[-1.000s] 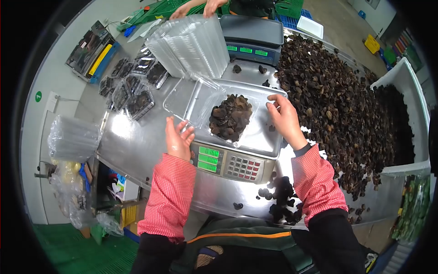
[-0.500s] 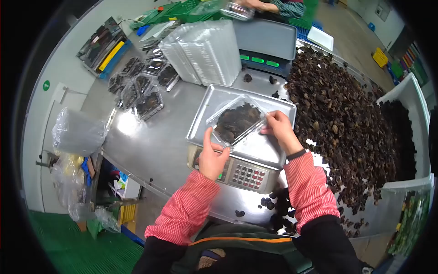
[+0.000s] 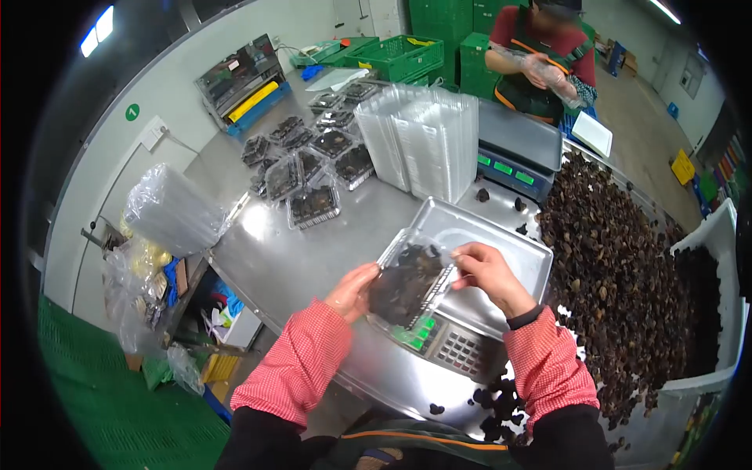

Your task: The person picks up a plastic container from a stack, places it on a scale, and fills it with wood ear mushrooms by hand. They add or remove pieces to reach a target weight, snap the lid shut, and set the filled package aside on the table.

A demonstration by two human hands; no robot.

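A clear plastic box (image 3: 407, 286) of dark, dried-looking pieces is held between my two hands. My left hand (image 3: 354, 291) grips its left edge, and the fingers of my right hand (image 3: 487, 274) pinch its right edge. The box hangs tilted over the front left of a metal tray (image 3: 521, 262) on a scale. Below it show the scale's keypad (image 3: 460, 350) and a green display, partly covered by the box. Loose dark pieces (image 3: 501, 403) lie near the scale's front right.
Filled boxes (image 3: 313, 204) lie at the back left, beside tall stacks of empty clear boxes (image 3: 427, 141). Behind stands a second scale (image 3: 517, 149). A large dark heap (image 3: 619, 274) covers the right side, beside a white bin (image 3: 709, 376). A co-worker (image 3: 540, 63) stands across the table.
The box has been lifted off the tray and moved towards me and left. My left hand has shifted to its left edge. The view has tilted up, showing more of the co-worker.
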